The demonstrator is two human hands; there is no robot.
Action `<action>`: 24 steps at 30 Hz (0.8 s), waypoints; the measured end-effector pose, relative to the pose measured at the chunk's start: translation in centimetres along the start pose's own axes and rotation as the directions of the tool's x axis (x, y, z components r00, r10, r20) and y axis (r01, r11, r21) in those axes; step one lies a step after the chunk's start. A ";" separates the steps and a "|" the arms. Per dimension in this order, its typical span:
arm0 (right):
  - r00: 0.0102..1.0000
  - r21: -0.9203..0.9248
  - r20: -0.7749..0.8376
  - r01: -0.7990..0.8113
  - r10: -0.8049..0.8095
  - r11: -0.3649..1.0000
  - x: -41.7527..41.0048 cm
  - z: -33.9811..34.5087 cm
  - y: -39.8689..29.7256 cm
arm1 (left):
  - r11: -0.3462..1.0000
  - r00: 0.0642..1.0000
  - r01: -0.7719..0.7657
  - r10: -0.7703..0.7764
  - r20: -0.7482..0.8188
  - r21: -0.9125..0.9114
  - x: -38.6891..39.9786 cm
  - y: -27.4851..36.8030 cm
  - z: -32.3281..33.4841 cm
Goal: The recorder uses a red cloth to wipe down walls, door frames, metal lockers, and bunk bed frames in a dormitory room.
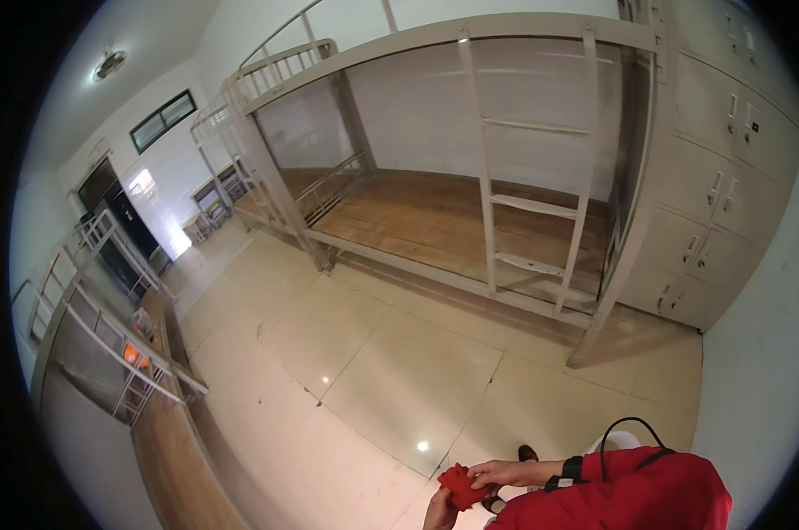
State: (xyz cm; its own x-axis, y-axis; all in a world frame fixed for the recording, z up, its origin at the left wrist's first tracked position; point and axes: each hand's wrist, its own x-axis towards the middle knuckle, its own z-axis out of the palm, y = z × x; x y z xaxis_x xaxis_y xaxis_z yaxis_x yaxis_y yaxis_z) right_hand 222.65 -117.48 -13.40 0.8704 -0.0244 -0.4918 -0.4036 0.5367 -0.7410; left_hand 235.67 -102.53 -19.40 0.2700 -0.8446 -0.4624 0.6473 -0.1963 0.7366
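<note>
A folded or bunched red cloth [463,487] is held between both hands, low in the view over the tiled floor. My left hand [442,509] grips its lower left side, close to the picture's bottom edge. From the right, my right hand [495,474] reaches over the cloth, with fingers on its upper right part. A black band is around the right wrist, below a red sleeve. Parts of the fingers are hidden behind the cloth.
A metal bunk bed with a wooden base [406,205] and a ladder [535,205] stands ahead. Metal lockers [698,192] are at the right. Another bunk with a wooden board [174,450] stands at the left, bearing an orange item [136,356]. A white bucket-like container [619,440] is partly hidden behind the sleeve.
</note>
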 end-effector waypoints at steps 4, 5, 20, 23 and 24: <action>0.999 -0.041 0.046 0.029 -0.027 0.999 1.4 -3.1 -0.3 | 0.991 0.999 -0.032 0.036 -0.030 0.130 2.4 2.3 1.9; 0.998 -0.033 0.029 0.048 -0.047 0.998 1.6 -3.9 -0.4 | 0.985 0.998 -0.040 0.047 -0.034 0.168 3.1 2.8 2.4; 0.965 0.033 -0.199 0.182 -0.172 0.983 -2.7 -15.9 -5.3 | 0.761 0.973 -0.205 0.093 0.209 0.616 15.1 7.7 13.6; 0.911 0.073 -0.296 0.321 -0.287 0.944 -4.7 -17.7 -5.1 | 0.815 0.978 -0.096 -0.031 0.208 0.572 17.9 6.4 15.8; 0.912 0.074 -0.298 0.318 -0.283 0.945 -5.1 -18.5 -4.8 | 0.923 0.969 -0.134 0.045 0.245 0.362 18.3 5.9 17.7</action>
State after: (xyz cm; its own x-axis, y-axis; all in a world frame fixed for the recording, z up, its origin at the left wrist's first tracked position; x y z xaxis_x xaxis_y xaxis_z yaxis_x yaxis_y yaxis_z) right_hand 214.93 -135.56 -15.81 0.8236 -0.4255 -0.3749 -0.0842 0.5620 -0.8228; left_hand 231.82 -127.98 -14.84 0.1158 -0.9487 -0.2941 0.3032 -0.2481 0.9201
